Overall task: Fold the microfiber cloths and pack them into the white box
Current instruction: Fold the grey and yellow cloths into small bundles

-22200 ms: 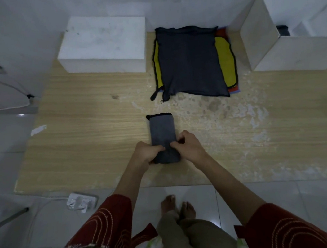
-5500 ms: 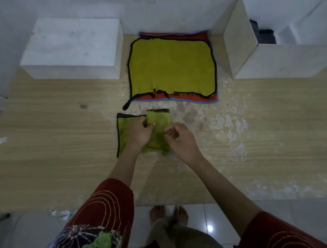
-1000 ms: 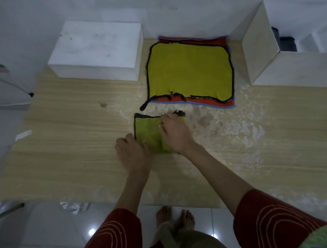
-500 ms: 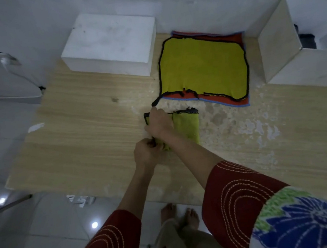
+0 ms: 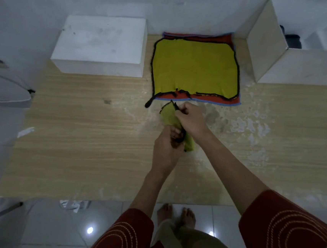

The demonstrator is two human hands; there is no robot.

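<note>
Lifted from where it lay flat, the folded yellow-green cloth point(image 5: 168, 117) is held bunched over the middle of the tabletop point(image 5: 80, 143), its far end pinched by the right hand point(image 5: 191, 120), its near end gripped by the left hand point(image 5: 166, 148), likely ready for the white box point(image 5: 265, 52) at the rear right corner.

Zero readable text in this one.
Scanned the open white box point(image 5: 266, 42), the closed white box point(image 5: 101, 44), the spread yellow cloth point(image 5: 193, 65), the small green cloth point(image 5: 169, 116) and the desk point(image 5: 80, 141): all plain, no print, label, brand or number to make out. Only spotted some dark marks on a crumpled paper scrap point(image 5: 74, 205) down on the floor, way too blurry to read.
</note>
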